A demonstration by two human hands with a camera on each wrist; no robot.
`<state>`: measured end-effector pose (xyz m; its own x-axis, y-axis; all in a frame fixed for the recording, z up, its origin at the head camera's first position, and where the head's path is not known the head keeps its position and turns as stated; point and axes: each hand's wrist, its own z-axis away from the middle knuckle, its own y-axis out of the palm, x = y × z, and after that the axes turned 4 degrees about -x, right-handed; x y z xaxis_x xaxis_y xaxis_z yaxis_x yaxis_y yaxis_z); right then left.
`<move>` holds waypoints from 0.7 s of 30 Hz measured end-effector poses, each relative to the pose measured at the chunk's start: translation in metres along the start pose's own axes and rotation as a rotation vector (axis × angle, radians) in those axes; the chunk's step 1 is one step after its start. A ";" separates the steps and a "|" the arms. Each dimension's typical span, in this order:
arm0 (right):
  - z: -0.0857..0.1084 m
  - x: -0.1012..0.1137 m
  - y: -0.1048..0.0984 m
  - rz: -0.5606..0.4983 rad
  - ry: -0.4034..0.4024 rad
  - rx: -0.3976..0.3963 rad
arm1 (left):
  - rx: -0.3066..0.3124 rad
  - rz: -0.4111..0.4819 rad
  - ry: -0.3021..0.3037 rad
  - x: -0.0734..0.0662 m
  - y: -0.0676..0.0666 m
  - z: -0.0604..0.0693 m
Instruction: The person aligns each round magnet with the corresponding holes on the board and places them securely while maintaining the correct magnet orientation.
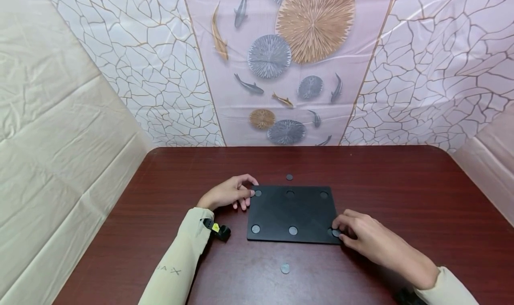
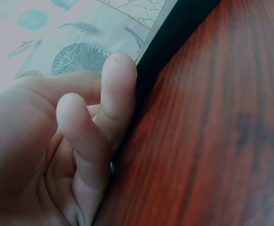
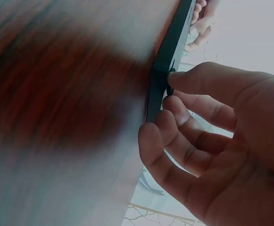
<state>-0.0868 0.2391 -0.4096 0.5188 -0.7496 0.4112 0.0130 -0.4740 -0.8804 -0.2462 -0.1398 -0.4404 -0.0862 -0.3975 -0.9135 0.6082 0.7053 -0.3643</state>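
Observation:
A flat black board (image 1: 291, 211) with round recesses lies on the table. Grey discs fill the front-left (image 1: 255, 229) and front-middle (image 1: 293, 230) recesses. At its front-right corner my right hand (image 1: 375, 240) pinches a disc (image 1: 336, 233) between thumb and fingers, over the recess; the right wrist view shows this disc (image 3: 170, 83) edge-on against the board (image 3: 161, 75). My left hand (image 1: 229, 193) grips the back-left corner, thumb on top beside a round spot (image 1: 258, 193). In the left wrist view the left hand's (image 2: 80, 136) fingers are bent by the board's edge (image 2: 162, 42).
One loose disc (image 1: 289, 177) lies behind the board and another (image 1: 285, 268) in front of it. The brown table (image 1: 201, 162) meets a patterned cloth backdrop (image 1: 281, 95) at its far edge. A black wrist device (image 1: 222, 232) is strapped at the left sleeve.

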 end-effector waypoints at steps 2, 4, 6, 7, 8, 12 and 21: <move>0.000 -0.001 0.000 0.001 -0.017 -0.014 | -0.001 0.000 -0.003 0.000 0.000 0.000; 0.000 -0.002 0.000 0.004 -0.040 -0.035 | -0.003 0.003 -0.006 0.000 0.000 0.000; 0.000 -0.002 0.001 0.007 -0.060 -0.054 | -0.003 0.005 -0.008 0.000 0.000 0.000; 0.000 -0.002 0.002 0.010 -0.067 -0.061 | -0.004 0.005 -0.010 -0.001 0.000 0.000; 0.000 -0.002 0.003 0.013 -0.070 -0.069 | -0.004 0.004 -0.010 -0.001 0.000 0.000; 0.000 -0.002 0.007 0.030 -0.074 -0.109 | -0.003 0.002 -0.008 -0.002 0.000 0.001; -0.001 0.000 0.012 0.024 -0.115 -0.146 | -0.003 -0.002 -0.010 -0.001 -0.001 0.001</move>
<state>-0.0871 0.2326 -0.4202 0.6119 -0.7076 0.3534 -0.1203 -0.5249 -0.8426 -0.2455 -0.1407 -0.4390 -0.0797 -0.4048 -0.9109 0.6059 0.7060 -0.3667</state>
